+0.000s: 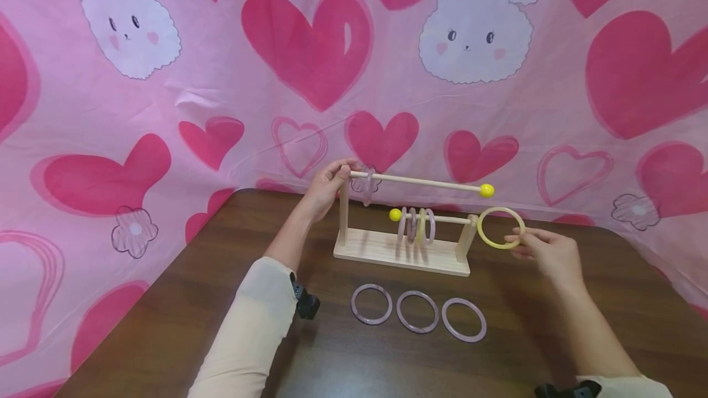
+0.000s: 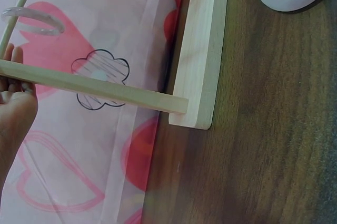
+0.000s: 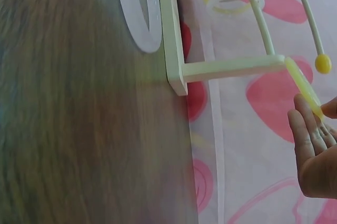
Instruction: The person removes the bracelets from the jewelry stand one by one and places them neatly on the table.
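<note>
While the left hand [image 1: 326, 192] grips the top of the taller post [image 1: 343, 214] of a two-rod wooden stand [image 1: 381, 252], its fingers bent about the corner, the right hand [image 1: 553, 257] pinches a yellow bangle [image 1: 480, 229] between thumb and fingers at the lower right of the hoop. This bangle is held upright just beside the shorter post [image 1: 466, 241], at the right end of the stand; whether the two touch cannot be told. From the taller post an upper rod [image 1: 426, 182] runs rightward to a yellow end ball [image 1: 487, 190] and bears a single lilac bangle [image 1: 367, 195] near its left end. From the shorter post a lower rod [image 1: 450, 220] runs leftward to a second yellow ball [image 1: 395, 215] and carries four strung bangles [image 1: 412, 226], one of them yellow. Before the stand, three lilac bangles [image 1: 399, 311] lie flat in a row on the dark wood-grained table [image 1: 332, 355]. Behind hangs a pink cloth [image 1: 210, 66] printed with hearts and rabbit heads
</note>
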Tool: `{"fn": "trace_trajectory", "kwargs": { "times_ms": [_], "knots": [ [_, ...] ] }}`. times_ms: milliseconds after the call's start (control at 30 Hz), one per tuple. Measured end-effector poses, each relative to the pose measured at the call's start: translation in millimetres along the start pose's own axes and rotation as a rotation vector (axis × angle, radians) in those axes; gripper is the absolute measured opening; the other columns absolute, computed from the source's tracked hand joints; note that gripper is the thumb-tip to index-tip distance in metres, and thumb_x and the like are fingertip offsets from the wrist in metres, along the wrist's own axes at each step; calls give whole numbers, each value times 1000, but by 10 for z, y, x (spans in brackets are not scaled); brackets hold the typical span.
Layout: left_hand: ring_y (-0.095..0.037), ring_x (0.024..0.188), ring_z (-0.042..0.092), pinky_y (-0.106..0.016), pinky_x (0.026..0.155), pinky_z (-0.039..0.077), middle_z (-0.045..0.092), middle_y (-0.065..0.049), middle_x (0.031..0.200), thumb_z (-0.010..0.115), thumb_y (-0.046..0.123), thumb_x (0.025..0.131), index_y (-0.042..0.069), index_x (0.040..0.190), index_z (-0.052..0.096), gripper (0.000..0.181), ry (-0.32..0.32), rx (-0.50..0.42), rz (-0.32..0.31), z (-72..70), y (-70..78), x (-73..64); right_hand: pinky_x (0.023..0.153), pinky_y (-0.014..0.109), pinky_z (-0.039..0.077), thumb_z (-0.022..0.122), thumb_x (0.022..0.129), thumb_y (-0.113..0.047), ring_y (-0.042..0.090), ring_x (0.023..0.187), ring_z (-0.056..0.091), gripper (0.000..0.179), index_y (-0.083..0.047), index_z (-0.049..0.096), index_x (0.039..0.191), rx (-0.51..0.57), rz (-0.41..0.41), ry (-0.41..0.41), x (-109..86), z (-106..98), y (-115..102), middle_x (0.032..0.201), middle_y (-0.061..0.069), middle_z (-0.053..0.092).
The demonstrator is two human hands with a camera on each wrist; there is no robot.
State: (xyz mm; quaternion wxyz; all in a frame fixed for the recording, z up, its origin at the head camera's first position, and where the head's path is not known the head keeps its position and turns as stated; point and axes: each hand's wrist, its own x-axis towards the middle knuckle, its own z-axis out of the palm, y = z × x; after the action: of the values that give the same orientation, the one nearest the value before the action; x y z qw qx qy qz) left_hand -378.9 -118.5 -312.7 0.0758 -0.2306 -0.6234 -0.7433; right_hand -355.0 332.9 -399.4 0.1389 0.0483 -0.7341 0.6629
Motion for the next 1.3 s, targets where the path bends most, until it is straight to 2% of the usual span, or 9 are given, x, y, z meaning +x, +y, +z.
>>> {"fn": "trace_trajectory", "kwargs": {
  "times_ms": [100, 300, 533, 633, 733, 867, 933, 1033, 1300],
  "knots": [
    [-16, 103, 51, -37, 94, 34, 61, 3, 105, 56, 38, 82, -8, 127, 43, 66, -1, -3, 1, 2, -2, 0, 65, 32, 51, 65, 88, -20, 21, 75, 67, 32, 5, 64, 107, 4, -11, -16, 4, -63, 64, 86, 8, 70],
    [-15, 104, 51, -38, 96, 33, 60, 0, 108, 50, 23, 93, -8, 128, 43, 47, 8, 0, -16, 4, 3, 7, 63, 34, 50, 68, 86, -23, 23, 73, 67, 37, 8, 63, 104, -3, -27, -7, 29, -133, 183, 84, 10, 70],
    [-16, 103, 50, -39, 95, 34, 61, 2, 106, 48, 21, 95, -8, 128, 43, 44, 7, 5, -16, 2, 10, 5, 63, 35, 52, 64, 88, -32, 21, 73, 67, 49, 12, 59, 108, -154, 12, -63, -10, -173, 196, 84, 8, 70],
    [-16, 103, 50, -33, 90, 36, 61, 2, 106, 48, 22, 95, -7, 128, 43, 44, 9, 16, -22, 2, 12, 3, 65, 33, 52, 62, 89, -33, 19, 74, 67, 43, 6, 62, 106, -192, 45, -111, -97, -146, 90, 83, 5, 71],
    [-16, 103, 50, -32, 88, 36, 61, 1, 107, 49, 24, 94, -6, 128, 43, 46, 8, 17, -28, 0, 14, 0, 65, 32, 53, 58, 93, -26, 17, 74, 67, 38, 10, 62, 106, -210, 72, -201, -227, -86, -160, 82, 4, 71],
    [-17, 104, 50, -40, 95, 33, 60, 3, 106, 49, 26, 93, -7, 128, 43, 48, 4, 3, -29, 2, 25, -3, 65, 31, 53, 51, 95, -14, 16, 73, 67, 39, 23, 52, 109, -279, 101, -299, -417, 22, -552, 82, 6, 70],
    [-16, 104, 50, -46, 99, 29, 60, 4, 105, 50, 27, 92, -8, 128, 43, 50, 5, -6, -26, 5, 30, -2, 65, 30, 53, 49, 96, -11, 15, 73, 67, 40, 26, 48, 111, -338, 121, -316, -490, 56, -681, 83, 6, 70],
    [-17, 104, 50, -51, 101, 25, 60, 6, 103, 51, 27, 90, -9, 127, 43, 52, 9, -21, -25, 7, 31, 6, 66, 31, 53, 47, 96, -9, 18, 73, 67, 39, 26, 46, 112, -366, 167, -345, -549, 52, -763, 85, 11, 69],
    [-16, 104, 50, -43, 99, 30, 61, 6, 102, 49, 22, 94, -9, 127, 42, 46, 14, -19, -35, 8, 26, 16, 69, 33, 53, 46, 97, -9, 20, 76, 66, 39, 27, 45, 111, -352, 244, -466, -590, -68, -731, 91, 18, 67]
  ]
}}
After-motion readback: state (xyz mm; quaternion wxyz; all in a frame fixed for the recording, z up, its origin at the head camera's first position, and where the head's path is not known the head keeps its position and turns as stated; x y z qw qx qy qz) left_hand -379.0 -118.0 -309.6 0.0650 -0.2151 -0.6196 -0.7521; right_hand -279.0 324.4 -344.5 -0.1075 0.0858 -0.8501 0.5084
